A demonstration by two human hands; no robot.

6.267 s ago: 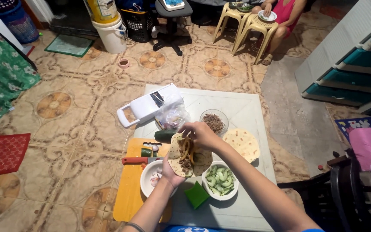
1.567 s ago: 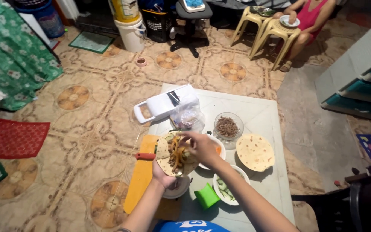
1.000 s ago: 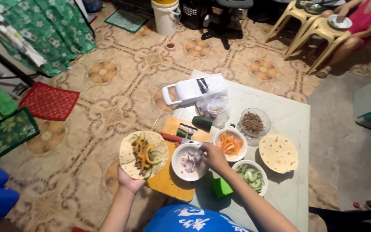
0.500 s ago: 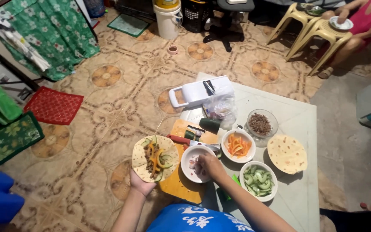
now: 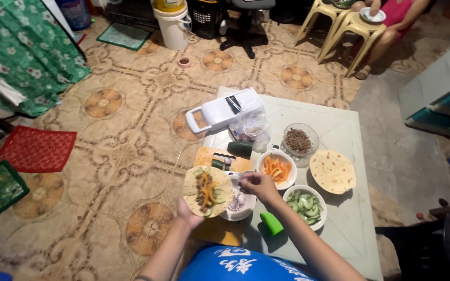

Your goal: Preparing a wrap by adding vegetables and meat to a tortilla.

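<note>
My left hand point(image 5: 187, 214) holds up a round flour tortilla point(image 5: 207, 191) from below; it is topped with minced meat, orange pepper strips and cucumber slices. My right hand point(image 5: 257, 183) hovers just above a white bowl of chopped red onion point(image 5: 237, 203), fingers pinched together; whether they hold onion I cannot tell. Right of it sit a white bowl of orange pepper strips point(image 5: 276, 168) and a white bowl of cucumber slices point(image 5: 304, 207).
On the low white table point(image 5: 339, 218) are a glass bowl of mince point(image 5: 300, 140), a plain tortilla point(image 5: 332, 171), a white slicer point(image 5: 222, 110), a plastic bag point(image 5: 251, 127), a green holder point(image 5: 272, 223) and an orange cutting board point(image 5: 220, 157). A person sits by beige stools point(image 5: 339, 23) far right.
My left hand has brought the filled tortilla right, back beside the onion bowl. My right hand has lifted out of the onion bowl, fingers pinched.
</note>
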